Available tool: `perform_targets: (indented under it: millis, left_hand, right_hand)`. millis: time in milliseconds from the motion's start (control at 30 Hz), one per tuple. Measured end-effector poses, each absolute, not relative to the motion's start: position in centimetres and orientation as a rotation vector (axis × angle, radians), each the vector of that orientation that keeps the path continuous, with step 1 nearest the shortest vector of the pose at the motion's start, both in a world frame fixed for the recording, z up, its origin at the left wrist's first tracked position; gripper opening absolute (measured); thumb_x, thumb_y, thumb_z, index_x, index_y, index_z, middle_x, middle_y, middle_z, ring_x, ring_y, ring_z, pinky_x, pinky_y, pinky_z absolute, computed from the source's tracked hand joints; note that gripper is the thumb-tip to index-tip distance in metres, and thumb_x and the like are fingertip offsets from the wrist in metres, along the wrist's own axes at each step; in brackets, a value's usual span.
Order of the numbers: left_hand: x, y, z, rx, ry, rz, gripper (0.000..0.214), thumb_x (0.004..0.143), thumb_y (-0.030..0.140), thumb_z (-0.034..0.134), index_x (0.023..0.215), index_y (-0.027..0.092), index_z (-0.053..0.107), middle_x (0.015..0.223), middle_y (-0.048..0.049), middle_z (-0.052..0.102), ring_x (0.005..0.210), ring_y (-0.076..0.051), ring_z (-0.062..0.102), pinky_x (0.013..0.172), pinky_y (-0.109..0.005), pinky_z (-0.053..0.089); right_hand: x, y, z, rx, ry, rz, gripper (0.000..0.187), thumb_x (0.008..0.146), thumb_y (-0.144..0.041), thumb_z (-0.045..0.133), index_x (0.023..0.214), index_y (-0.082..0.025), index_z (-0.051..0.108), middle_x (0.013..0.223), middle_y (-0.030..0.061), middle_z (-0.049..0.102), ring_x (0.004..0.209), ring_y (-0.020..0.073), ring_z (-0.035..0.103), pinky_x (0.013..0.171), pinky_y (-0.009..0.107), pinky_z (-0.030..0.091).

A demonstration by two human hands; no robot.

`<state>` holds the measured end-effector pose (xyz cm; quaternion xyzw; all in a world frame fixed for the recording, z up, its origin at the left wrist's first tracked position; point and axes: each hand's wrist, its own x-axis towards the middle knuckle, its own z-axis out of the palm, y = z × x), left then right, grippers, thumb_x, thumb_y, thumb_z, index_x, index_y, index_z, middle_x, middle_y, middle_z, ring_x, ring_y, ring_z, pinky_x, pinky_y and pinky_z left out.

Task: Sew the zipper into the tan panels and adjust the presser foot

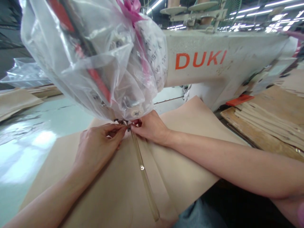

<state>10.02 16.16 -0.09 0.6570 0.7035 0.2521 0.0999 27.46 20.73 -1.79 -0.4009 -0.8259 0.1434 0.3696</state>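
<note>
A wide beige fabric panel (pixel 106 190) lies under the needle end of the sewing machine (pixel 201 60). Along it runs a narrow tan strip (pixel 148 188) with a small shiny metal piece (pixel 142 167) partway down; its upper end meets the presser foot (pixel 129 127). My left hand (pixel 97 142) is closed in a pinch just left of the foot. From the right, my right hand (pixel 150 126) pinches close beside the foot, its wrist over the fabric. What either set of fingertips grips is too small and partly hidden to make out.
A clear plastic bag (pixel 99 57) tied with pink ribbon (pixel 131 9) wraps the machine head, low above my hands. Stacked beige pieces (pixel 261 122) lie on a wooden board (pixel 280 139) at right, near a red object (pixel 239 100). More fabric (pixel 19 103) lies far left on the glossy tabletop (pixel 45 126).
</note>
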Motion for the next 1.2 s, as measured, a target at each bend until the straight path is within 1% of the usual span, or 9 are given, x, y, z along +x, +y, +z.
perform_targets:
  millis: [200, 333, 400, 533, 633, 767, 900, 1033, 1200]
  left_hand:
    - [9.92, 16.04, -0.27, 1.902, 2.070, 0.790, 0.028, 0.082, 0.057, 0.060, 0.089, 0.035, 0.076, 0.049, 0.0108, 0.063, 0.053, -0.017, 0.065, 0.059, -0.026, 0.038]
    - [10.00, 15.87, 0.07, 1.902, 2.072, 0.774, 0.029, 0.084, 0.056, 0.060, 0.091, 0.033, 0.076, 0.051, 0.0096, 0.065, 0.059, -0.018, 0.066, 0.062, -0.027, 0.038]
    - [9.96, 15.87, 0.12, 1.912, 2.061, 0.760, 0.029, 0.084, 0.056, 0.060, 0.091, 0.033, 0.076, 0.051, 0.0095, 0.065, 0.060, -0.018, 0.066, 0.063, -0.027, 0.038]
    - [9.72, 16.03, -0.17, 1.925, 2.049, 0.761, 0.028, 0.085, 0.057, 0.060, 0.089, 0.034, 0.076, 0.052, 0.0095, 0.065, 0.060, -0.018, 0.065, 0.065, -0.027, 0.039]
    - [9.62, 16.15, -0.37, 1.923, 2.031, 0.768, 0.027, 0.086, 0.055, 0.059, 0.091, 0.035, 0.076, 0.054, 0.0101, 0.066, 0.061, -0.017, 0.065, 0.066, -0.027, 0.039]
    - [9.73, 16.12, -0.18, 1.933, 2.039, 0.747, 0.025, 0.086, 0.053, 0.060, 0.095, 0.035, 0.076, 0.055, 0.0100, 0.066, 0.060, -0.017, 0.065, 0.064, -0.026, 0.038]
    - [9.83, 15.96, 0.08, 1.981, 2.078, 0.715, 0.028, 0.086, 0.053, 0.060, 0.097, 0.034, 0.076, 0.051, 0.0095, 0.065, 0.057, -0.018, 0.064, 0.061, -0.026, 0.037]
    - [9.83, 15.86, 0.09, 1.970, 2.122, 0.713, 0.029, 0.083, 0.056, 0.061, 0.097, 0.035, 0.076, 0.049, 0.0096, 0.064, 0.057, -0.019, 0.064, 0.060, -0.026, 0.037]
    - [10.08, 15.80, 0.30, 1.966, 2.136, 0.690, 0.031, 0.083, 0.057, 0.060, 0.098, 0.035, 0.076, 0.048, 0.0093, 0.063, 0.055, -0.019, 0.063, 0.061, -0.027, 0.038]
  right_hand:
    - [27.92, 20.48, -1.37, -1.005, -2.103, 0.424, 0.012, 0.079, -0.016, 0.063, 0.068, -0.016, 0.066, 0.064, -0.0025, 0.060, 0.063, 0.0113, 0.054, 0.060, 0.022, 0.033]
    - [27.84, 20.48, -1.20, -0.986, -2.126, 0.444, 0.010, 0.082, -0.018, 0.063, 0.074, -0.017, 0.069, 0.067, -0.0023, 0.063, 0.066, 0.0124, 0.056, 0.063, 0.022, 0.035]
    - [27.76, 20.55, -1.22, -1.009, -2.150, 0.436, 0.012, 0.083, -0.019, 0.061, 0.072, -0.018, 0.068, 0.067, -0.0018, 0.062, 0.066, 0.0135, 0.056, 0.063, 0.023, 0.036]
    - [27.67, 20.73, -1.33, -1.009, -2.193, 0.394, 0.013, 0.081, -0.018, 0.060, 0.069, -0.019, 0.064, 0.067, -0.0017, 0.060, 0.067, 0.0145, 0.054, 0.065, 0.024, 0.037]
    - [27.56, 20.82, -1.45, -0.999, -2.193, 0.372, 0.011, 0.079, -0.017, 0.060, 0.069, -0.019, 0.064, 0.066, -0.0020, 0.059, 0.066, 0.0147, 0.053, 0.064, 0.024, 0.036]
    - [27.38, 20.84, -1.65, -1.007, -2.161, 0.367, 0.010, 0.077, -0.017, 0.059, 0.072, -0.019, 0.068, 0.067, -0.0017, 0.060, 0.067, 0.0152, 0.055, 0.066, 0.025, 0.037]
    - [27.41, 20.81, -1.73, -1.028, -2.168, 0.364, 0.012, 0.078, -0.018, 0.059, 0.078, -0.020, 0.071, 0.072, -0.0004, 0.064, 0.072, 0.0162, 0.057, 0.069, 0.026, 0.037]
    - [27.65, 20.71, -1.54, -1.073, -2.171, 0.331, 0.011, 0.077, -0.018, 0.058, 0.074, -0.019, 0.068, 0.073, 0.0002, 0.064, 0.070, 0.0157, 0.055, 0.064, 0.026, 0.034]
    - [27.86, 20.54, -1.22, -1.038, -2.152, 0.400, 0.013, 0.078, -0.018, 0.058, 0.067, -0.019, 0.065, 0.066, -0.0018, 0.061, 0.064, 0.0133, 0.054, 0.060, 0.025, 0.033]
